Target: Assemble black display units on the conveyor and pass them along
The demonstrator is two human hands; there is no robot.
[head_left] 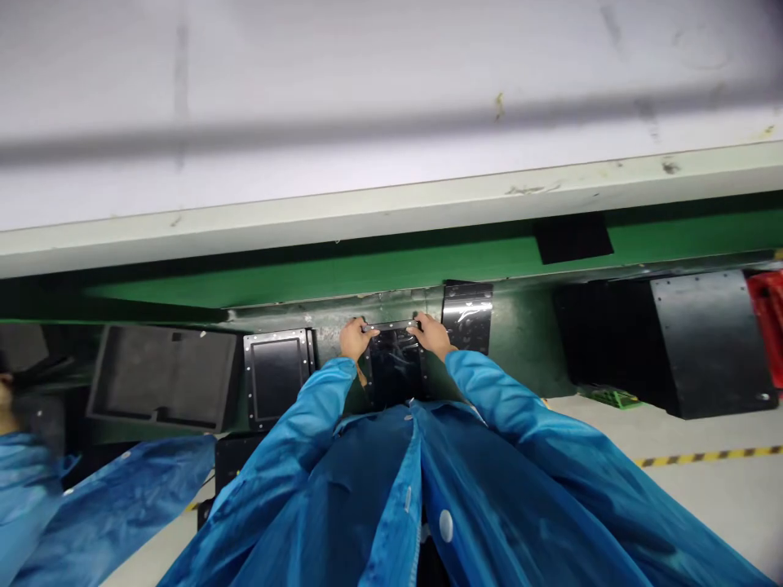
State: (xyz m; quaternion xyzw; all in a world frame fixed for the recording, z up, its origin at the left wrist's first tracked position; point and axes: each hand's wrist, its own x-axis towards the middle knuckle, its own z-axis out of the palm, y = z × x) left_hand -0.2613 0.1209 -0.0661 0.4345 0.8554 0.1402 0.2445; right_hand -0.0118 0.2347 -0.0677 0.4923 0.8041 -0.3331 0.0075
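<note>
My left hand (353, 338) and my right hand (433, 336) grip the two far corners of a glossy black panel (396, 367). Small silver dots, like rivets or screws, run along the panel's edges. Its near end is close to my blue coat and partly hidden by it. Both thumbs press on the far edge strip, while my fingers curl around behind. Just left of my left hand lies a black framed panel (278, 379) with similar dots. Beside my right hand is a shiny black sheet (466, 314) with a bright reflection.
A white shelf (367, 212) juts out above the green bench (529, 350). A dark grey tray (162, 375) lies further left, near a co-worker's blue sleeve (147, 481). At right are a large black box (710, 342) and a red object (767, 318). Yellow-black tape (710, 456) marks the floor.
</note>
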